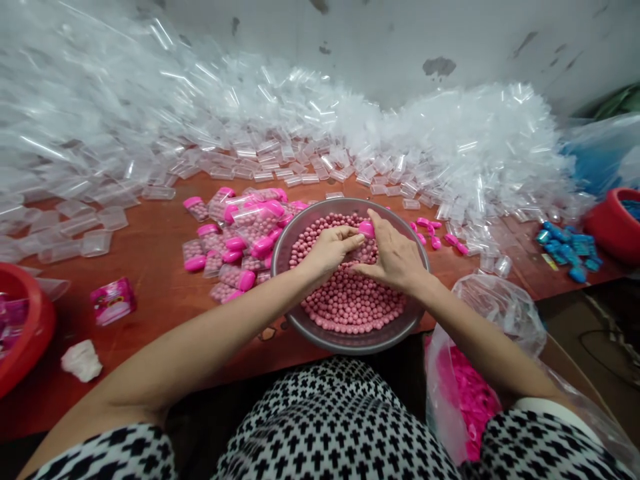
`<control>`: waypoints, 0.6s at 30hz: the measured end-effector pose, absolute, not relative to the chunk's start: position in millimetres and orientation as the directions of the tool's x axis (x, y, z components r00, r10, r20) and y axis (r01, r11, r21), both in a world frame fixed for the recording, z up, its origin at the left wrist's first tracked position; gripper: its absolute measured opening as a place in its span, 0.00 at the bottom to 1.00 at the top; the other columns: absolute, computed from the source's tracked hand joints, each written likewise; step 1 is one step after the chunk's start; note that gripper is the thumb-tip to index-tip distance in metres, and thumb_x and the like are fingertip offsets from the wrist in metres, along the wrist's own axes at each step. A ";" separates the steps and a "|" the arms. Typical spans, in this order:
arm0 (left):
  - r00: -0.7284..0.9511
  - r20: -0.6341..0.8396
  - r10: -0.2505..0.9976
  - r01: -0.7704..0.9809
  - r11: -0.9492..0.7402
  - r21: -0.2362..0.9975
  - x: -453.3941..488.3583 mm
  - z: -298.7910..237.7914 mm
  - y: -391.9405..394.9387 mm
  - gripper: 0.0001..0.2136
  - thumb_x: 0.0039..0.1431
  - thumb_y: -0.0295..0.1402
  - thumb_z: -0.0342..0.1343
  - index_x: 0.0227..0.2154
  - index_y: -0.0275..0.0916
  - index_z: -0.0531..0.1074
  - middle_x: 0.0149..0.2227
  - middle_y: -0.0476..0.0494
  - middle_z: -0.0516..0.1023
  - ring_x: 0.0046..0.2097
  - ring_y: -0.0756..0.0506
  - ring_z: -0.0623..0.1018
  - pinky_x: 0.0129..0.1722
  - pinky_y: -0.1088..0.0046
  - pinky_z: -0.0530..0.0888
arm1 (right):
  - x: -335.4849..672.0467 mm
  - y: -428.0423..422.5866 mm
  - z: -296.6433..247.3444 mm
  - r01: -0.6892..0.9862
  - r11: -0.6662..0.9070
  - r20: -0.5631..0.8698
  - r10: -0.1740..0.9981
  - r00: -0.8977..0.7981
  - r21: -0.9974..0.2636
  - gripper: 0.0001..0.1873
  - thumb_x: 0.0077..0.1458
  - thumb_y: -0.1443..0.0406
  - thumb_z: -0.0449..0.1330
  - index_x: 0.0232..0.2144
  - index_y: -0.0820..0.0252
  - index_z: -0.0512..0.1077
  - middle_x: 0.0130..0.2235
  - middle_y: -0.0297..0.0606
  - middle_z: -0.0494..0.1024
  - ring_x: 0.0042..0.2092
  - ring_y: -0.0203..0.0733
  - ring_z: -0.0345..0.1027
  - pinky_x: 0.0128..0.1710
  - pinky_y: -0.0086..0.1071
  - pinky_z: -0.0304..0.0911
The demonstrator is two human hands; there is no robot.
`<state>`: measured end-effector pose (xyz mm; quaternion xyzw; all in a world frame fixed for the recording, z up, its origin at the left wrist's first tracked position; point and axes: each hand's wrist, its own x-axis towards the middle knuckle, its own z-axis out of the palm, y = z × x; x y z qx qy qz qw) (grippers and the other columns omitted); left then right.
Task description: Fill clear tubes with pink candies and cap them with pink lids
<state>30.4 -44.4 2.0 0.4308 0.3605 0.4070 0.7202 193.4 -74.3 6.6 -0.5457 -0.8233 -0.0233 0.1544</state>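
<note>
A grey metal bowl (295, 233) full of small pink balls (350, 303) stands at the near table edge. Both hands meet above it. My left hand (330, 248) curls round a small container that is mostly hidden by the fingers. My right hand (395, 257) pinches a pink cap (367, 229) against that container's top. Left of the bowl lies a heap of filled clear boxes with pink caps (240, 237).
A huge pile of empty clear boxes (280, 127) runs along the wall. Loose pink caps (440, 237) lie right of the bowl, blue pieces (567, 247) farther right. Red tubs (20, 333) (613, 223) sit at both sides. A bag of pink caps (470, 393) hangs by my right knee.
</note>
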 end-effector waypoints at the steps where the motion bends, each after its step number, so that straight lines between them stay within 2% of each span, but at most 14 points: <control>1: 0.410 -0.190 0.892 -0.286 0.323 0.902 30.6 3.0 -44.4 0.09 0.43 0.31 0.67 0.27 0.33 0.74 0.23 0.52 0.69 0.24 0.55 0.64 0.24 0.78 0.60 | 196.9 -73.8 5.3 0.891 0.418 0.277 0.890 -0.363 -0.178 0.52 0.53 0.46 0.62 0.68 0.68 0.47 0.64 0.58 0.64 0.62 0.59 0.63 0.56 0.49 0.66; 3: 0.416 -0.221 0.882 -0.311 0.366 0.877 30.7 4.9 -44.2 0.09 0.44 0.28 0.67 0.30 0.33 0.76 0.24 0.52 0.69 0.23 0.55 0.64 0.24 0.79 0.62 | 202.3 -73.1 3.2 0.872 0.425 0.263 0.894 -0.363 -0.243 0.56 0.51 0.45 0.63 0.70 0.65 0.44 0.67 0.56 0.60 0.65 0.59 0.59 0.60 0.52 0.62; 7: 0.427 -0.232 0.874 -0.354 0.397 0.847 30.6 5.9 -42.4 0.10 0.44 0.27 0.68 0.31 0.33 0.76 0.25 0.52 0.70 0.25 0.54 0.68 0.25 0.79 0.65 | 202.6 -72.7 2.5 0.881 0.397 0.263 0.906 -0.331 -0.257 0.54 0.52 0.47 0.65 0.70 0.65 0.46 0.67 0.56 0.61 0.64 0.60 0.62 0.59 0.52 0.64; 9: 0.442 -0.216 0.870 -0.370 0.397 0.840 31.3 4.9 -41.9 0.11 0.44 0.28 0.68 0.31 0.33 0.76 0.24 0.52 0.69 0.24 0.54 0.68 0.24 0.79 0.64 | 198.7 -73.1 3.7 0.892 0.381 0.289 0.906 -0.308 -0.244 0.53 0.52 0.49 0.65 0.69 0.67 0.48 0.65 0.58 0.63 0.62 0.61 0.64 0.56 0.51 0.67; 12: 0.469 -0.188 0.863 -0.396 0.396 0.829 32.7 4.2 -44.0 0.11 0.42 0.29 0.69 0.30 0.32 0.75 0.23 0.52 0.70 0.23 0.54 0.68 0.23 0.79 0.64 | 192.8 -74.8 7.3 0.915 0.350 0.322 0.906 -0.275 -0.204 0.46 0.54 0.50 0.63 0.66 0.69 0.54 0.58 0.59 0.72 0.56 0.61 0.72 0.49 0.48 0.71; 15: 0.483 -0.158 0.861 -0.372 0.365 0.853 28.9 10.2 -48.9 0.13 0.41 0.31 0.70 0.29 0.32 0.76 0.24 0.51 0.73 0.25 0.54 0.69 0.26 0.79 0.66 | 190.3 -77.1 13.8 0.913 0.382 0.325 0.890 -0.321 -0.144 0.42 0.56 0.50 0.61 0.64 0.70 0.58 0.53 0.59 0.77 0.51 0.60 0.75 0.44 0.45 0.73; 18: 0.453 -0.089 0.887 -0.266 0.229 0.936 8.4 23.5 -47.8 0.14 0.43 0.36 0.70 0.31 0.34 0.78 0.27 0.48 0.76 0.28 0.51 0.73 0.31 0.75 0.72 | 193.2 -77.5 20.4 0.861 0.491 0.311 0.845 -0.434 -0.131 0.48 0.56 0.49 0.62 0.68 0.69 0.50 0.60 0.59 0.70 0.57 0.60 0.71 0.47 0.46 0.73</control>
